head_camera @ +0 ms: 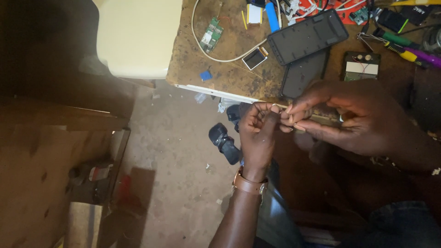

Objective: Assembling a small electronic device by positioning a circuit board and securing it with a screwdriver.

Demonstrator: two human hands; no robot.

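Both hands meet just below the edge of the scarred wooden worktop (229, 69). The left hand (257, 138) and right hand (363, 119) press fingertips together, pinching something tiny and hidden between them. Keeping both wrists steady and close seems wise.

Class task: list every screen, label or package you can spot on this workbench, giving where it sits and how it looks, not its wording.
Small display screen: bench middle, beside the white cable; square, dark glass, pale frame.
Pale panel on a dark board: above the right hand; rectangular, whitish.
Dark label: top right corner; black with white lettering.
No packages seen.
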